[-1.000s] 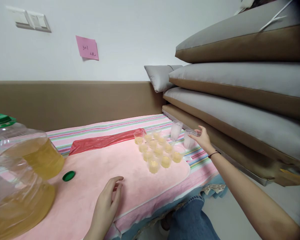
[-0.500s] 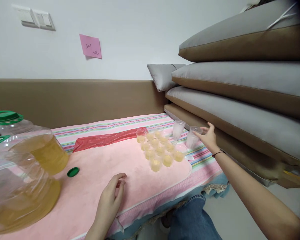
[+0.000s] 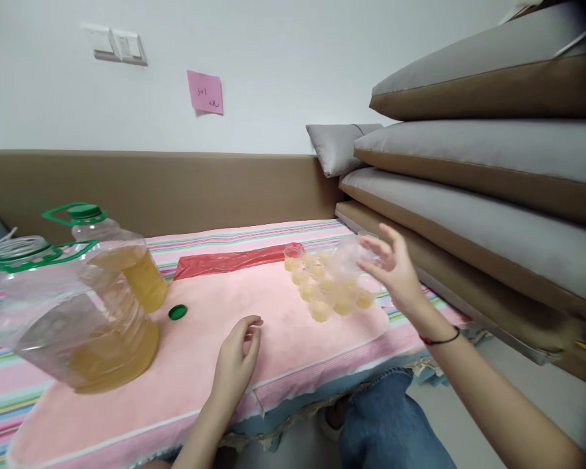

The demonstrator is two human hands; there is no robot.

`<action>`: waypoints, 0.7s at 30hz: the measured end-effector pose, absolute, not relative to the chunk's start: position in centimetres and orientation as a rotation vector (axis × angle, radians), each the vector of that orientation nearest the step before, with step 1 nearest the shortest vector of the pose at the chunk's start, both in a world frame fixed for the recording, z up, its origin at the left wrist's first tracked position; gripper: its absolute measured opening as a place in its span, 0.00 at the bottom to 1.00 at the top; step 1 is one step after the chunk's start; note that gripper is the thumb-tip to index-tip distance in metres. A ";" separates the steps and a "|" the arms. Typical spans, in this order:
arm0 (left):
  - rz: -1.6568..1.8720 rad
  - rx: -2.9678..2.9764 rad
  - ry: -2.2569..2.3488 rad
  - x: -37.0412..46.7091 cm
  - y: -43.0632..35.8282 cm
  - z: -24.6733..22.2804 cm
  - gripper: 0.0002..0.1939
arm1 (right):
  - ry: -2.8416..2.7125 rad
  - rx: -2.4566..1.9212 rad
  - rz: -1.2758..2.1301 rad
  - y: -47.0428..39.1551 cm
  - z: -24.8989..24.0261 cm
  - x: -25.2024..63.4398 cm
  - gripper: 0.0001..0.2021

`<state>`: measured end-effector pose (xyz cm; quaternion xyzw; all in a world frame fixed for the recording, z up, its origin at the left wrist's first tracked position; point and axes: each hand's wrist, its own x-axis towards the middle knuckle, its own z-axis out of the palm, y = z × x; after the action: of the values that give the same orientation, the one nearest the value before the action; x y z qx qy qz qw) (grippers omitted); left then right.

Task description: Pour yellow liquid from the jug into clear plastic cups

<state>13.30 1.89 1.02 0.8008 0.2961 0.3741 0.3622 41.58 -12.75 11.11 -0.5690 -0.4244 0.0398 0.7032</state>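
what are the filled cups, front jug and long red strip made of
Filled cups: probably thin clear plastic, since their yellow contents show through.
Front jug: likely glossy clear plastic; its ridged walls catch highlights.
Red strip: shiny and wrinkled, perhaps thin plastic film.

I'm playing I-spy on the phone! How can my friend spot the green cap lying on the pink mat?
Find the pink mat, then the open front bottle at the picture's left, with a capped back bottle behind. Right of them, a small, round green cap lies flat on the mat. It's the loose one: the other cap sits on the back bottle.
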 end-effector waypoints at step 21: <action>0.861 1.276 0.753 11.6 0.7 -0.7 0.17 | -1.065 -1.263 0.594 -6.4 -2.2 28.0 0.42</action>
<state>11.62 0.72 -0.71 0.5628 0.3320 0.3799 0.6548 28.04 -6.39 -2.22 -0.5535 -0.4667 0.2604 0.6388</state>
